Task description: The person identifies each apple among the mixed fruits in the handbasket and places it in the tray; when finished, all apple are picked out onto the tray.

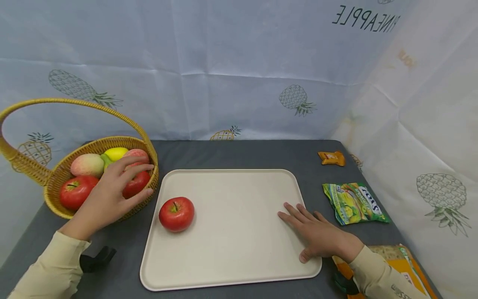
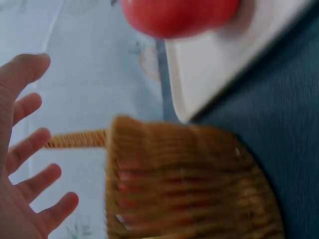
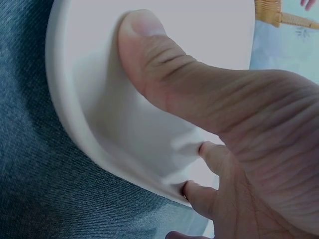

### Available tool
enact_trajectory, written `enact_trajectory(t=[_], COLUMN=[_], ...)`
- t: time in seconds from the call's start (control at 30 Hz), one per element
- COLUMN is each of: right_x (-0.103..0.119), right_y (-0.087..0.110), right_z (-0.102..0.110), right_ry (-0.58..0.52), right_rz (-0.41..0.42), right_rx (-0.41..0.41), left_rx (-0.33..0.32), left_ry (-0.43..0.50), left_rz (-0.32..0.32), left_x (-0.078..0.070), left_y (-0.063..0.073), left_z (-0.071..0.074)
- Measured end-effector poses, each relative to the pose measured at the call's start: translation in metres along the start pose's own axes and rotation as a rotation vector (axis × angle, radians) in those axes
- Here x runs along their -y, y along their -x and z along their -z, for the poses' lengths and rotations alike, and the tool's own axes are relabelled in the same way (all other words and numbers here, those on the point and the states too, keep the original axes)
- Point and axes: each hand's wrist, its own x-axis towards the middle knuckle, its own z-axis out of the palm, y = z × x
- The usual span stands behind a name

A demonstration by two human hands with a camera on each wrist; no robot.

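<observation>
My left hand [image 1: 110, 195] hovers over the near right side of a yellow wicker basket [image 1: 56, 199], fingers spread and holding nothing. Under and around it in the basket are a red apple [image 1: 136, 185], another red apple [image 1: 76, 192], a pale peach [image 1: 87, 165] and a yellow fruit [image 1: 116, 153]. In the left wrist view the fingers [image 2: 37, 184] stand apart from the basket wall [image 2: 189, 184]. A single red apple [image 1: 177, 214] sits on the left part of a white tray [image 1: 239, 241]. My right hand [image 1: 317, 232] rests spread on the tray's right edge, thumb and fingertips touching its surface.
Right of the tray lie a small orange wrapped snack [image 1: 331, 158] and a green snack packet [image 1: 354, 203]. A yellow-orange package [image 1: 396, 265] is partly under the right sleeve. A pineapple-print cloth [image 1: 239, 83] hangs behind the dark table, and the basket's tall handle [image 1: 74, 101] arches up.
</observation>
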Motion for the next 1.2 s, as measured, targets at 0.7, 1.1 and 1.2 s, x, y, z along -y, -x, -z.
enact_trajectory(t=[0.7,1.1,1.2], right_x=[-0.002,-0.001,-0.001], right_y=[0.000,0.001,0.001], right_z=[-0.003,-0.002,-0.002], right_ry=[-0.005,0.009,0.012], right_rz=[0.012,0.016,0.014], right_rx=[-0.003,-0.011,-0.012], left_rx=[0.242,0.231,0.240], left_ry=[0.056,-0.035,-0.046], left_rz=[0.268,0.132,0.129], left_x=[0.041,0.053,0.054], left_y=[0.005,0.013,0.012], left_z=[-0.001,-0.004,-0.004])
